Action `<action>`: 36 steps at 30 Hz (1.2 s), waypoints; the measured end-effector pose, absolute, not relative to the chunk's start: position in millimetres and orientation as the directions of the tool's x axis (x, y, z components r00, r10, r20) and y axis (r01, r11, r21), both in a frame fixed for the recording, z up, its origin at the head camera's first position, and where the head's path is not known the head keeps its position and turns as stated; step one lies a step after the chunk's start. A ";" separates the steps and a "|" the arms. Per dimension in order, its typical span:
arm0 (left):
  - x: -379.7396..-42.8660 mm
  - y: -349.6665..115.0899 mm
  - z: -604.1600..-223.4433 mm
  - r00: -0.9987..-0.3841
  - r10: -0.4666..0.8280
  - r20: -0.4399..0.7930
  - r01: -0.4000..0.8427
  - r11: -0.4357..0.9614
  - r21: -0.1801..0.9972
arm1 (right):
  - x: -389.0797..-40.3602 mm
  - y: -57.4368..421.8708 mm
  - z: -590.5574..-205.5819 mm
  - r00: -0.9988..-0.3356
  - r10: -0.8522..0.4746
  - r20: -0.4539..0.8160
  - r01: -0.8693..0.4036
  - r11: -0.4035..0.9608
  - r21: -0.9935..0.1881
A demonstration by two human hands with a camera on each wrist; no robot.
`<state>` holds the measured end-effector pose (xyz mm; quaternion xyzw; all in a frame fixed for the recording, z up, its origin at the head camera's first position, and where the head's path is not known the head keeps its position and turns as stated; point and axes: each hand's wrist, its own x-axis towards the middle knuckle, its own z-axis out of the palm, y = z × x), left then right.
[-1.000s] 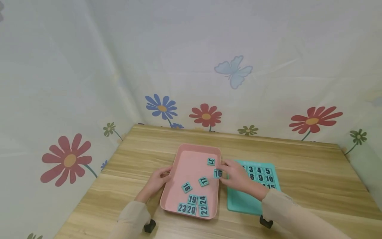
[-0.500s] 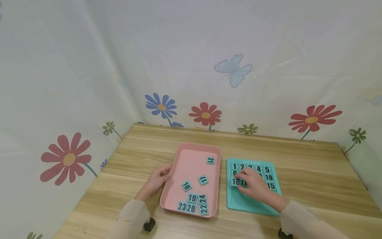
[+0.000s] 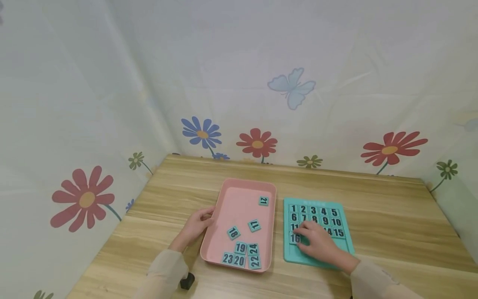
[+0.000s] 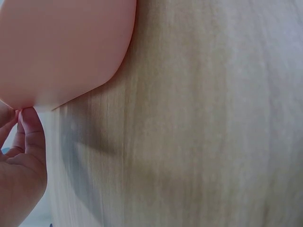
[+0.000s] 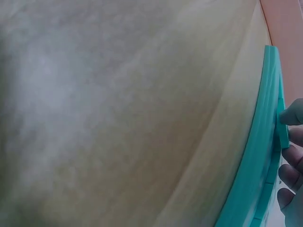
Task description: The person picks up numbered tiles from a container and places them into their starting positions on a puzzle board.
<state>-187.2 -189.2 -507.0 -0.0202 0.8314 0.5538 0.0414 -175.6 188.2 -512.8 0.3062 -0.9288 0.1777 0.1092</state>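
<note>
Left hand (image 3: 196,226) pinches pink rectangular tray (image 3: 231,203), toward desk's (image 3: 381,207) left edge | right hand (image 3: 317,241) pinches square teal tile 16 (image 3: 294,238) at flat teal board (image 3: 304,258) | uneven push may jam it

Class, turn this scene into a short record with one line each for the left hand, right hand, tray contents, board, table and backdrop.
Left hand: pinches the pink tray at its left side
Right hand: holds tile 16 below the 11; fully seated or not, unclear
Tray contents: eight loose tiles, numbered 17 to 24
Teal board: three rows above tile 16, partly hidden
Table: wood-grain
Backdrop: pale, with flowers and a blue butterfly
</note>
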 end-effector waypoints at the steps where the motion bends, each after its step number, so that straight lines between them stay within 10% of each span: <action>1: -187.0 -189.0 -507.1 -0.996 0.011 -0.090 -0.079 0.386 0.919 | -175.3 187.8 -513.5 -0.793 -0.527 0.305 -0.602 0.753 -0.263; 36: -184.4 -188.8 -503.7 -0.998 0.030 -0.063 -0.047 0.380 0.924 | -210.8 114.7 -478.4 -0.632 -0.688 0.356 -0.775 0.567 -0.279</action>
